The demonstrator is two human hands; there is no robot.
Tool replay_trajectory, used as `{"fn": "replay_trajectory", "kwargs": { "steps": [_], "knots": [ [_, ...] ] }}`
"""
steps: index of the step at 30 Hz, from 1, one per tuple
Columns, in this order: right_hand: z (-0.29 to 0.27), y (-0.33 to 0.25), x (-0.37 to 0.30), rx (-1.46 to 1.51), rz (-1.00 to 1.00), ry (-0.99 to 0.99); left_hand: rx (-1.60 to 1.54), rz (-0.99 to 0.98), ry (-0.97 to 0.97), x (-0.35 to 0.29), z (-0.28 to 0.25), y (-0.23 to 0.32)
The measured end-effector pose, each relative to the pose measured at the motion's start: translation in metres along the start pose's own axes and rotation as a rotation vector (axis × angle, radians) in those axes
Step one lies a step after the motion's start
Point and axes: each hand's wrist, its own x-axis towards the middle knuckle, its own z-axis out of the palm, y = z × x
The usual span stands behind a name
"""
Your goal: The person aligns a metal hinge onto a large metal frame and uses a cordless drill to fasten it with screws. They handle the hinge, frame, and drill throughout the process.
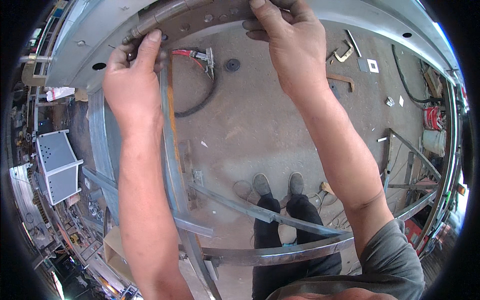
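Observation:
A dark steel hinge [172,12], with a segmented round barrel and a leaf with several holes, lies against a pale grey metal panel [75,55] at the top. My left hand [134,82] is closed on the hinge's left end, its thumb resting near the barrel tip and its fingers curled underneath. Farther right, my right hand [295,47] pinches the leaf's other end, with the thumb on top and the lower fingers below the edge. The upper picture edge cuts off part of the hinge and the right fingertips.
Steel bars [175,150] and a curved crossbar [280,255] stand between me and the floor. A red-handled clamp with a cable [209,62], a black disc [232,64] and a C-clamp [344,52] lie below. At the left stands a grey metal box [57,155].

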Motion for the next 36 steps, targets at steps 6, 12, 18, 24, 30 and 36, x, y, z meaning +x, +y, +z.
{"fn": "replay_trajectory", "kwargs": {
  "steps": [6, 12, 18, 24, 30, 36],
  "knots": [
    [-0.005, 0.006, -0.001, 0.052, -0.043, -0.032, -0.01, 0.104, -0.053, 0.004, 0.001, 0.002],
    [-0.022, 0.007, 0.0, -0.005, -0.128, -0.024, 0.066, 0.195, -0.112, 0.007, 0.007, 0.0],
    [-0.028, 0.01, -0.001, -0.173, -0.15, -0.006, 0.204, 0.186, -0.097, 0.005, 0.004, 0.003],
    [-0.047, 0.007, -0.015, -0.143, -0.066, -0.246, 0.113, 0.176, -0.238, 0.002, 0.003, 0.003],
    [-0.08, 0.012, -0.038, 0.028, -0.071, -0.296, 0.645, 0.998, -0.221, 0.008, -0.003, 0.015],
    [-0.113, 0.017, -0.052, 0.09, 0.002, -0.093, 1.124, 1.034, -0.14, -0.011, 0.022, 0.015]
  ]
}}
